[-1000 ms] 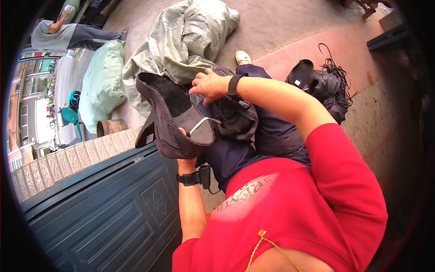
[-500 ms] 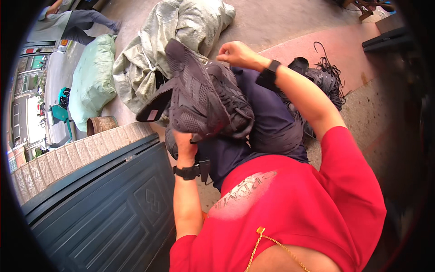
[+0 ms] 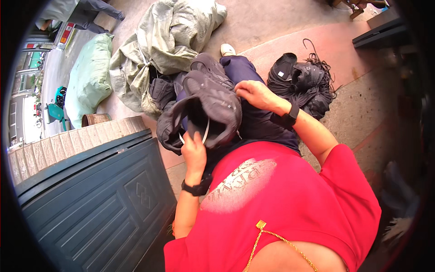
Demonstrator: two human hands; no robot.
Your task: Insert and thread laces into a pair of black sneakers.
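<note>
While left hand grips dark shoe upper, right hand hold unclear, we're seemingly adjusting it, steady support needed next.

Dark capital lettering, set on a pale patch, crosses the front of the red T-shirt; the white label on a black shoe upper is illegible.

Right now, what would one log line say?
left hand: at opening of dark shoe upper; right hand: beside upper; floor, right: dark heap; ahead: pale sack
</note>
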